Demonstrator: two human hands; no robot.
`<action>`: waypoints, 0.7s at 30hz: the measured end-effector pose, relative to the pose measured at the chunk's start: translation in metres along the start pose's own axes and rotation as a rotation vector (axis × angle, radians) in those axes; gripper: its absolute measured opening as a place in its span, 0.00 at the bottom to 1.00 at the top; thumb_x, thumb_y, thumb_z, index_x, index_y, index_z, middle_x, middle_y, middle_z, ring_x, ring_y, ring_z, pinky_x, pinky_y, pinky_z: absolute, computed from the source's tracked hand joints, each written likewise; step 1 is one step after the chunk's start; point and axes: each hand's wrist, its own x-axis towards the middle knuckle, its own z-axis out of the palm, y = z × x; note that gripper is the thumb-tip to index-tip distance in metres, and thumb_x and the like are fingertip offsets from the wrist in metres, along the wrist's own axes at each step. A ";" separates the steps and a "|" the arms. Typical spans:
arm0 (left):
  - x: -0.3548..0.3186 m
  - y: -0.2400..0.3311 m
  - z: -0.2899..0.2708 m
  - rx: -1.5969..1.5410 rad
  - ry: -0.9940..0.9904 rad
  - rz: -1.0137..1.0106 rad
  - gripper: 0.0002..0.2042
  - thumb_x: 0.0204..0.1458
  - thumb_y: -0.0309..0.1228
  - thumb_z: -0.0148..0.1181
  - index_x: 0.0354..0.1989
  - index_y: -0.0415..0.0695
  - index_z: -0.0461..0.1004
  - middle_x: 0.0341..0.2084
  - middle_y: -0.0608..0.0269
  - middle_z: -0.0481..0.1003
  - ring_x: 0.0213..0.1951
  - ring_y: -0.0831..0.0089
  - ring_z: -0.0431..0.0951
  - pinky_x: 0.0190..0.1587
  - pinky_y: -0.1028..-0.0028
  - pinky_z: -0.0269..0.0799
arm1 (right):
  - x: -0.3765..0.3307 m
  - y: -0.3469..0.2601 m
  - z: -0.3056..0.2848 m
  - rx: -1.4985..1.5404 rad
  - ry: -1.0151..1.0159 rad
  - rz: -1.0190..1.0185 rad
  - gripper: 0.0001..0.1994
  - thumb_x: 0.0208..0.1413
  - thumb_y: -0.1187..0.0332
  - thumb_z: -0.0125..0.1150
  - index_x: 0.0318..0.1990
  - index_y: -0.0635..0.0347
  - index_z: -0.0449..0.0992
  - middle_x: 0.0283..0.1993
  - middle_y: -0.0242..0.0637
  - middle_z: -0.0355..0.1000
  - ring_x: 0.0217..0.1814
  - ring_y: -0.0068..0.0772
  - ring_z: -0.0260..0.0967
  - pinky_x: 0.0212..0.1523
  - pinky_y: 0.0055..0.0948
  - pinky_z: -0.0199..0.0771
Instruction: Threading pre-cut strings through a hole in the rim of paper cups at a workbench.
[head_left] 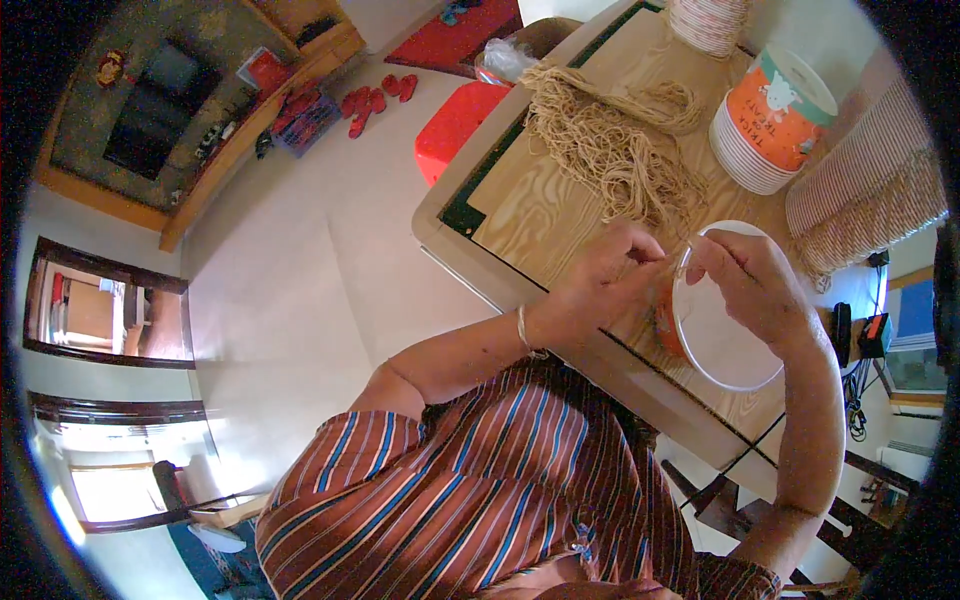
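Wood-grain tbl (515,220) w/ orange tub (728,330), white-rimmed, white inside; L hand (612,278), R hand (752,283) both pinched on prob. string (684,257)

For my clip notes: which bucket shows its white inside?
The loose bucket at the right hand, its open mouth facing the camera. The stacked buckets show only their outsides.

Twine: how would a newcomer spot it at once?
Find the wood-grained table, then look just beyond the left hand. The twine is the tan heap lying there, a tangle of loose strands, unlike the neat orange-and-white bucket stack to its right.
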 end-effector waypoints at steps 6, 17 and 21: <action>0.004 0.008 0.000 -0.273 -0.040 -0.096 0.07 0.52 0.23 0.61 0.38 0.41 0.73 0.33 0.62 0.70 0.38 0.73 0.72 0.43 0.74 0.69 | -0.001 -0.006 -0.002 0.000 0.024 -0.017 0.18 0.62 0.58 0.48 0.27 0.61 0.76 0.27 0.47 0.73 0.34 0.50 0.72 0.37 0.42 0.69; 0.010 -0.006 0.003 -0.209 -0.056 0.059 0.03 0.53 0.24 0.62 0.34 0.43 0.74 0.32 0.66 0.71 0.38 0.76 0.71 0.44 0.76 0.68 | 0.001 -0.012 -0.003 0.077 0.032 -0.115 0.05 0.59 0.71 0.51 0.37 0.65 0.70 0.24 0.36 0.63 0.26 0.28 0.60 0.29 0.30 0.61; 0.007 -0.004 0.002 -0.383 -0.095 -0.065 0.02 0.54 0.24 0.62 0.33 0.43 0.74 0.34 0.67 0.70 0.37 0.78 0.71 0.41 0.78 0.67 | -0.001 -0.022 -0.009 0.145 0.009 -0.039 0.03 0.55 0.73 0.52 0.36 0.60 0.69 0.31 0.42 0.70 0.31 0.39 0.70 0.33 0.35 0.68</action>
